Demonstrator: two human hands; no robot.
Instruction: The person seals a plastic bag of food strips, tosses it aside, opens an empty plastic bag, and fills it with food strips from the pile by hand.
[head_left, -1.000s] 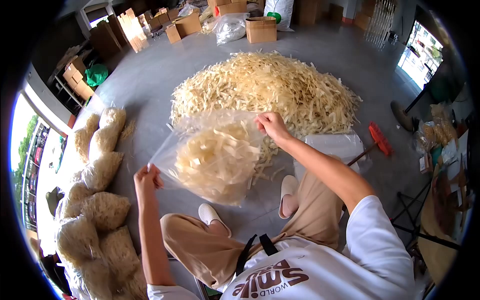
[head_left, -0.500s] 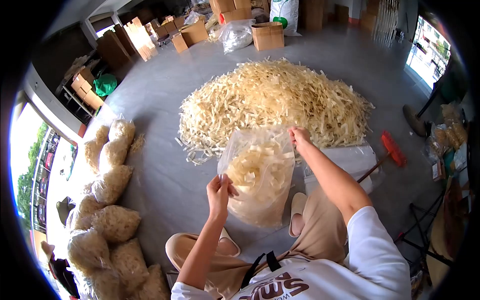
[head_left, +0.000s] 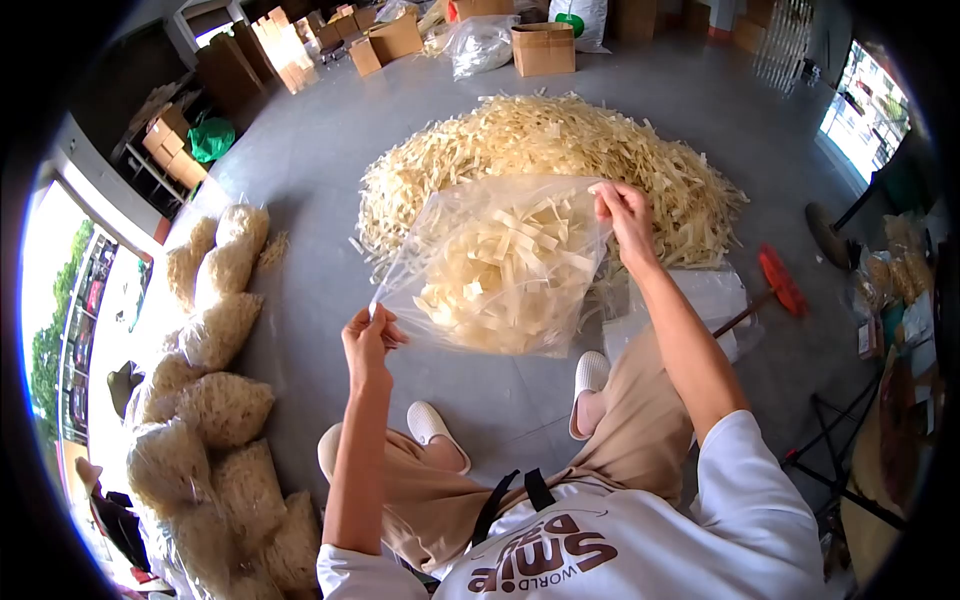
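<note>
A clear plastic bag (head_left: 400, 310) filled with pale yellow, curled strips (head_left: 500, 265) hangs between my hands, in front of my knees. My left hand (head_left: 368, 338) pinches the bag's left corner. On the other side, my right hand (head_left: 622, 212) grips the upper right corner. The mouth is stretched wide between them. Just beyond the bag lies a large heap of the same pale strips (head_left: 540, 130) on the grey floor; the bag hides its near edge.
Filled, see-through bags (head_left: 225, 405) line the floor at my left. Flat plastic bags (head_left: 675, 300) lie by my right knee, next to a red-headed broom (head_left: 782, 280). A folding stand (head_left: 840, 450) is at the far right. Cardboard boxes (head_left: 543, 50) stand at the back.
The bag has risen and moved away from my body, and its mouth is pulled wider. My left hand has shifted left and up; my right hand has gone up and slightly right.
</note>
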